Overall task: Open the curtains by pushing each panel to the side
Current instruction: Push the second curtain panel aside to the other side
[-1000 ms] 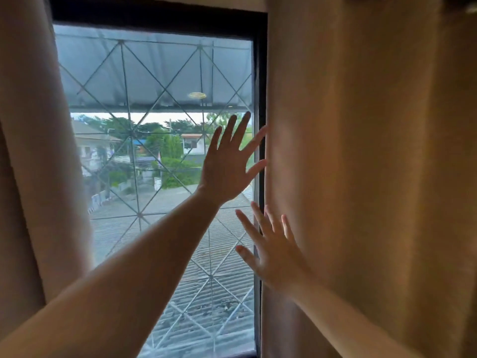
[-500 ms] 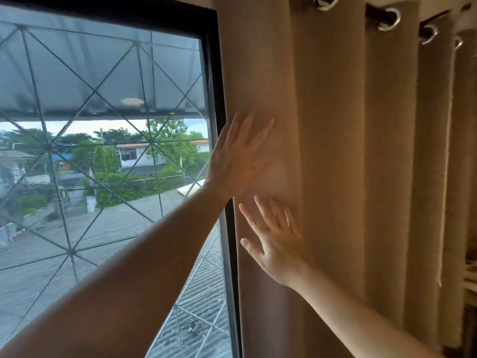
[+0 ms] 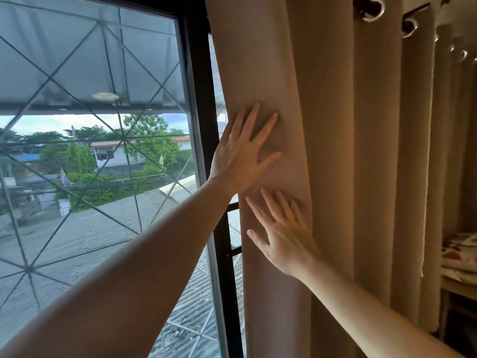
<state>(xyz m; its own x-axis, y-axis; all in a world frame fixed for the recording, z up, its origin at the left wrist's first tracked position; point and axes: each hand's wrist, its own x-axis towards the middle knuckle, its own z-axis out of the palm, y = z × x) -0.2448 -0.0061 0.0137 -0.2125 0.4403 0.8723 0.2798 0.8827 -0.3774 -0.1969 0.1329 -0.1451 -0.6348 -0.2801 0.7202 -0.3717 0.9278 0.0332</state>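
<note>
A beige curtain panel (image 3: 335,125) hangs in bunched folds right of the window, its metal eyelets (image 3: 371,10) on a dark rod at the top. My left hand (image 3: 244,153) lies flat against the panel's leading fold, fingers spread, holding nothing. Just below it, my right hand (image 3: 282,236) presses flat on the same fold, fingers apart. The panel's left edge stands just right of the black window frame (image 3: 204,99), with a strip of screen showing between them. The left curtain panel is out of view.
The window glass (image 3: 90,151) with a diagonal metal grille fills the left half, showing roofs, trees and buildings outside. At the far right edge, behind the folds, a wooden shelf (image 3: 456,288) holds patterned folded fabric (image 3: 459,257).
Both hands have pushed the right panel further right, gathering it into tighter folds. My view has turned right: the left panel has left the frame and the eyelets and shelf have appeared.
</note>
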